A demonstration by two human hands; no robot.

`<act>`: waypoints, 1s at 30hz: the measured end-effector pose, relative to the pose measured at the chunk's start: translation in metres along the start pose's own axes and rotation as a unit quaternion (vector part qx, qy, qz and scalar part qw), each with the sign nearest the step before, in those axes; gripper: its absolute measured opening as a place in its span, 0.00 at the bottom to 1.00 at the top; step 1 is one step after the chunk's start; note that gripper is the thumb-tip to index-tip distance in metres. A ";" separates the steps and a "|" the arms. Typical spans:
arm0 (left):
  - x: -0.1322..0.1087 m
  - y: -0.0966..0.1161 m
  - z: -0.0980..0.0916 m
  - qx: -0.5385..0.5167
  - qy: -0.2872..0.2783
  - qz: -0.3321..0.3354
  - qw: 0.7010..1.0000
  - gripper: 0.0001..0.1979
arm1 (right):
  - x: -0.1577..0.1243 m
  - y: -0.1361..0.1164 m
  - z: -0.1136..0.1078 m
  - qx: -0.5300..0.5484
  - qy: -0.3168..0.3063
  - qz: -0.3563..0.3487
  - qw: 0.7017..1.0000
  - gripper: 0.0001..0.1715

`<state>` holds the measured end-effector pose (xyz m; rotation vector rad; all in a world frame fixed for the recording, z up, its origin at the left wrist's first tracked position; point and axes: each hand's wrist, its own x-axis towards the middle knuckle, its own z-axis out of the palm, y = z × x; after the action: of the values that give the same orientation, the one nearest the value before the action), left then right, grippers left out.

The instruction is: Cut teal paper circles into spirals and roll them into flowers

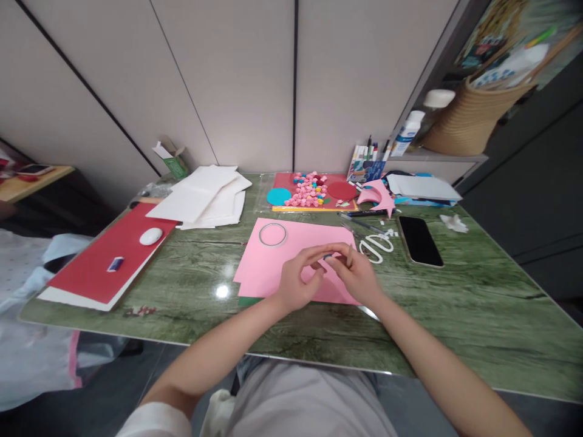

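Observation:
My left hand (298, 278) and my right hand (357, 276) meet above the pink paper (255, 267), their fingertips touching. A tiny dark-blue bit (327, 257) shows at the right hand's pinched fingertips; its kind is too small to tell. The left fingers curl in toward the same spot, and what they grip is hidden. Left of the hands, a thin silvery ring (272, 235) lies flat on the pink paper. White-handled scissors (377, 247) rest just right of the paper. A green sheet (248, 300) peeks out beneath its near edge.
Behind the paper sits a clear tray with pink paper pieces (307, 191). A phone (419, 241) and a pink cut-off (377, 195) lie to the right. Leftward are white sheets (200, 194) and red paper (109, 255) bearing a white oval object (150, 236).

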<state>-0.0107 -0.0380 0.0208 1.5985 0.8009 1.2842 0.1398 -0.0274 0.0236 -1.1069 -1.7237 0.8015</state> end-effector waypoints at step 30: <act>0.020 -0.024 0.004 -0.428 0.063 -0.331 0.838 0.16 | 0.015 0.012 -0.008 -0.105 -0.052 0.080 0.990 0.10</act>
<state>-0.0010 -0.0118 0.0065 0.4457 0.6248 0.9965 0.1483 -0.0089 0.0216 -1.3805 -1.8556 0.8000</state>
